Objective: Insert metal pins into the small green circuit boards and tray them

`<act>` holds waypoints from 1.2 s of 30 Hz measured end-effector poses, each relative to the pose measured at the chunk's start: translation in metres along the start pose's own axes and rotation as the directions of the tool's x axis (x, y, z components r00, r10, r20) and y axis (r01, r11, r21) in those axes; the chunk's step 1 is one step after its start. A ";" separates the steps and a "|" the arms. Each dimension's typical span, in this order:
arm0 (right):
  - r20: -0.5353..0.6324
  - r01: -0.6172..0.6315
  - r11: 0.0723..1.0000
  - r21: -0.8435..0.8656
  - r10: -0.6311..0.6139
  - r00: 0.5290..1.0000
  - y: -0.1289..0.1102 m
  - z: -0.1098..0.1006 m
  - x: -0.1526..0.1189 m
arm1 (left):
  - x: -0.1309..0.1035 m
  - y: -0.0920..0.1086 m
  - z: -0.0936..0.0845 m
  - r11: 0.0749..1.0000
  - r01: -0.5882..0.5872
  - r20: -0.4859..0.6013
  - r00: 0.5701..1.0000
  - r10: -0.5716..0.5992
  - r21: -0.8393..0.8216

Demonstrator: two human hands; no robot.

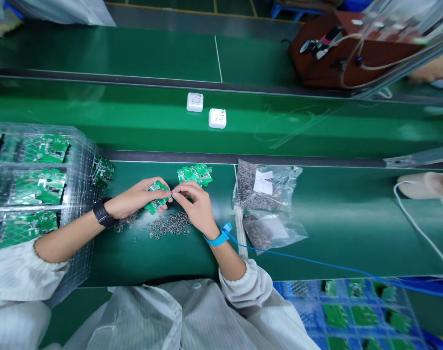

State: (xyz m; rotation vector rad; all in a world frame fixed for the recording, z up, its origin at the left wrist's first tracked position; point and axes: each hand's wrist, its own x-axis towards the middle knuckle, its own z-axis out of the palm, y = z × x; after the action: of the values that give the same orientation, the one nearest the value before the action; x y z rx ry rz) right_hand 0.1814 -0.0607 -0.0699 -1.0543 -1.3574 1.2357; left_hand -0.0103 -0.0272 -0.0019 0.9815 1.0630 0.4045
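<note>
My left hand holds a green circuit board between thumb and fingers. My right hand is closed in a pinch at the board's right edge; whatever sits between its fingertips is too small to name. Below the hands lies a pile of small metal parts, with a smaller pile to its left beneath my left wrist. Just beyond my right hand several more green boards are stacked loosely on the green table.
Clear trays of boards stand at left. Two bags of small parts lie at right. Two white square pieces sit on the far belt. A blue cord runs right from my right wrist. A blue tray is at lower right.
</note>
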 end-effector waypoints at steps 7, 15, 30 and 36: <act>-0.023 0.095 0.989 -0.117 -0.099 0.995 -0.007 0.003 -0.002 | 0.000 0.000 -0.003 1.000 -0.011 -0.014 1.000 0.011 0.014; -0.028 0.086 0.982 -0.170 -0.092 0.995 -0.009 0.005 -0.003 | 0.001 0.000 -0.004 0.998 -0.016 -0.043 0.999 0.019 0.068; 0.083 -0.021 0.963 -0.268 0.045 0.996 0.004 0.014 -0.008 | 0.001 0.010 -0.004 0.991 -0.107 -0.266 0.961 0.082 -0.083; 0.341 0.168 0.866 -0.472 0.003 0.940 0.015 0.047 -0.007 | 0.002 0.006 -0.008 0.984 -0.176 -0.304 0.940 0.156 -0.041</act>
State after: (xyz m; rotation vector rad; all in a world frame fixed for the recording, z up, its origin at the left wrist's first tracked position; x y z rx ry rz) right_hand 0.1355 -0.0732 -0.0853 -1.1476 -2.0407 1.0509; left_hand -0.0156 -0.0190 0.0012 0.9720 1.2345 0.7425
